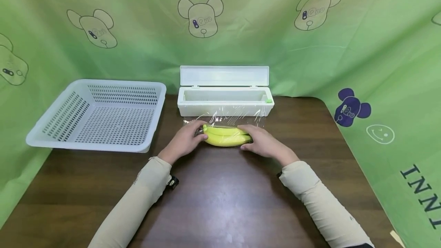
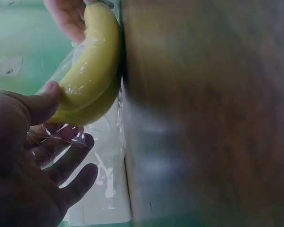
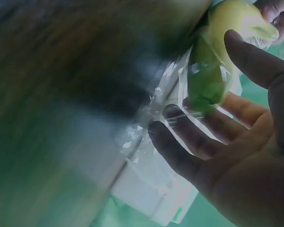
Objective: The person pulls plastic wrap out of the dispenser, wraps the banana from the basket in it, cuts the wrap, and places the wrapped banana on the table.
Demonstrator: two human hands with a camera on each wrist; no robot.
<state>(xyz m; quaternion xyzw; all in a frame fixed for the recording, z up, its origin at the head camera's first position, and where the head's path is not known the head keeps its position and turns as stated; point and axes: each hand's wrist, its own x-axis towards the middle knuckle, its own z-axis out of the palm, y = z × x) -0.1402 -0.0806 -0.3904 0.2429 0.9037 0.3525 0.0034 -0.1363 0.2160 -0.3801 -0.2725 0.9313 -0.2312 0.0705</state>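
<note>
Two yellow bananas (image 1: 225, 141) lie side by side at the table's middle, with clear cling film (image 1: 256, 119) over and around them. The film runs back to a white cling film dispenser (image 1: 225, 110), whose lid (image 1: 224, 76) stands raised. My left hand (image 1: 184, 141) holds the bananas at their left end, its thumb on the peel in the left wrist view and its fingers behind in the film. At the right end my right hand (image 1: 265, 144) holds them the same way, the film stretched across its fingers (image 3: 173, 146) in the right wrist view.
A white plastic basket (image 1: 156, 125) with slotted sides stands at the back left of the brown table (image 1: 213, 202). Green cloth (image 1: 248, 41) printed with bear heads hangs behind and along both sides. On the dispenser's right end sits a small green piece (image 1: 268, 101).
</note>
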